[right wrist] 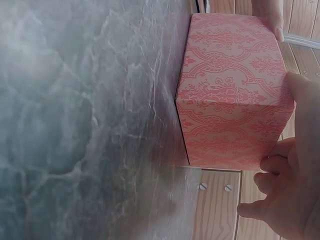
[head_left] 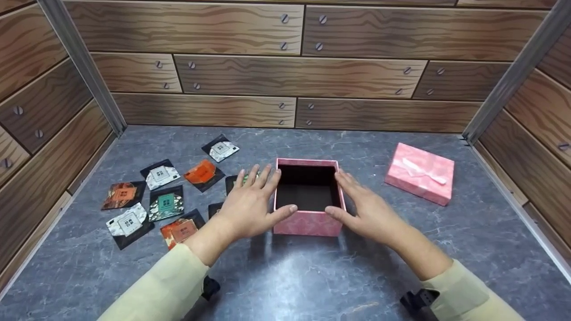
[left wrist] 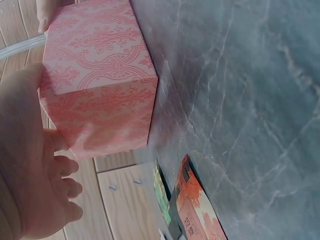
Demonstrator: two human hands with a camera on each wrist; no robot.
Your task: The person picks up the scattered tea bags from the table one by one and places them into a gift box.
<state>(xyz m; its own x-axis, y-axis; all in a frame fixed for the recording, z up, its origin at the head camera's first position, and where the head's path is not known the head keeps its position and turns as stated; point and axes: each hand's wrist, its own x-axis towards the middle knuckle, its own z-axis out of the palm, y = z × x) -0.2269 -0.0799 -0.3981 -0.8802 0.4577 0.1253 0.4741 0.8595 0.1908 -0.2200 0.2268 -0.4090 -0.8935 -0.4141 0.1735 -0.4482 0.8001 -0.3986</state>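
Pale sleeves [head_left: 156,283] lie nearest us. Our left hand [head_left: 250,207] and right hand [head_left: 374,216] touch the lidless pink box [head_left: 308,224] with loosely extended fingers; it stands between them on the grey tabletop [head_left: 285,276].

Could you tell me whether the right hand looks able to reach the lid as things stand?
Probably yes: the lid lies beyond the right hand, with only tabletop showing between them.
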